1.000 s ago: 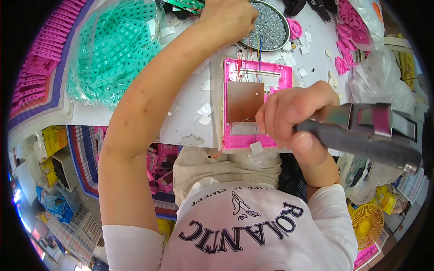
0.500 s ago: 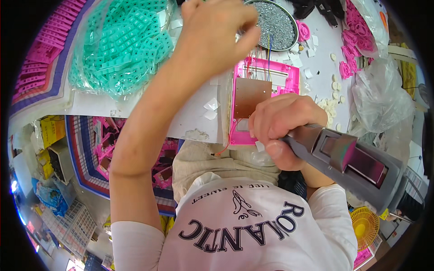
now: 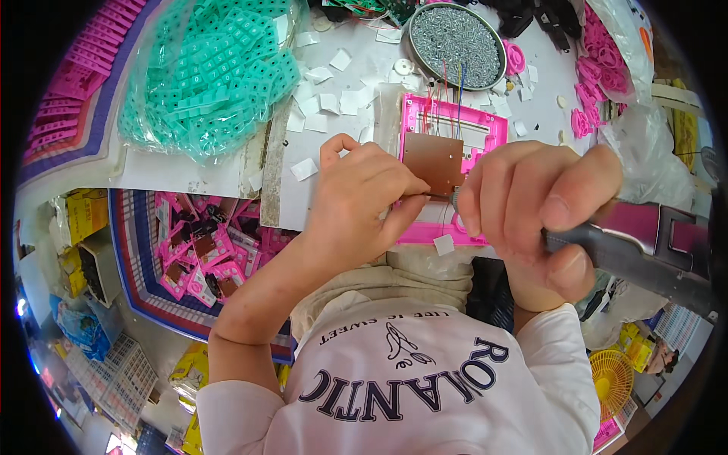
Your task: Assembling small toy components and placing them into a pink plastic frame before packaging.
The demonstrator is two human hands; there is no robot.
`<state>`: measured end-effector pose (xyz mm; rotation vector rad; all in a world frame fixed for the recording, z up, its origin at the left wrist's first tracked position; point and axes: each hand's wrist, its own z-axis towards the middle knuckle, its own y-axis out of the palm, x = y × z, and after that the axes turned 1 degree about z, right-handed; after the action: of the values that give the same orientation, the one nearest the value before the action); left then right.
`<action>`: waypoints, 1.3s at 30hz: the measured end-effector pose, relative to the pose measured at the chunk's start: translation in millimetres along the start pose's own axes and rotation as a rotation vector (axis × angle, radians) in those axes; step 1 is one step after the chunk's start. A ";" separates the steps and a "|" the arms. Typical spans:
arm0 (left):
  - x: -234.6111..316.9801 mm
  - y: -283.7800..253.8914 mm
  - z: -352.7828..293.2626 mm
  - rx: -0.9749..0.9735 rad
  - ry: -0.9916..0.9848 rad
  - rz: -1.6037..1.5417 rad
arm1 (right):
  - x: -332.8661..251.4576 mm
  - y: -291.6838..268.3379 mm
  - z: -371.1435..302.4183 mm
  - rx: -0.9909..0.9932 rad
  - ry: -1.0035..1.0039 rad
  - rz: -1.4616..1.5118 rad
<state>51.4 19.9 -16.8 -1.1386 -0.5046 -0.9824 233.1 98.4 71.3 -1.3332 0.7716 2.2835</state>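
A brown circuit board lies in a pink plastic casing, with thin coloured wires rising from its far side. My left hand is at the board's near left edge, thumb and forefinger pinched together. Whatever small thing they hold is too small to name. My right hand is wrapped round a grey tool with a glossy purple panel, which looks like an electric screwdriver. Its tip shows left of my fingers, close to the board's near edge and the left fingertips. My right hand hides the casing's near right part.
A round metal bowl of screws stands beyond the casing. Bagged turquoise keypads lie far left; white paper squares are scattered between. Pink rings are bagged far right. A striped bag of pink assemblies sits below the table edge.
My left hand has come back from beside the screw bowl to the board's near edge, fingers now pinched. My right hand has turned and moved slightly right, bringing the tool's tip to the board.
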 end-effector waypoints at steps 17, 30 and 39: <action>8.8 -2.9 -19.8 -0.147 0.060 0.390 | 55.9 -17.1 16.9 0.085 -0.039 -0.263; 36.6 13.8 -26.2 -0.237 0.183 0.273 | 35.9 -30.8 22.2 0.111 -0.088 -0.086; 24.7 20.7 -5.5 -0.076 0.143 0.250 | -9.2 -28.5 -38.2 0.738 -0.154 -0.782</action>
<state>80.8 7.0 -10.6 -1.1585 -0.2050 -0.8625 279.4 95.9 56.6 -0.8657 0.7491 1.2771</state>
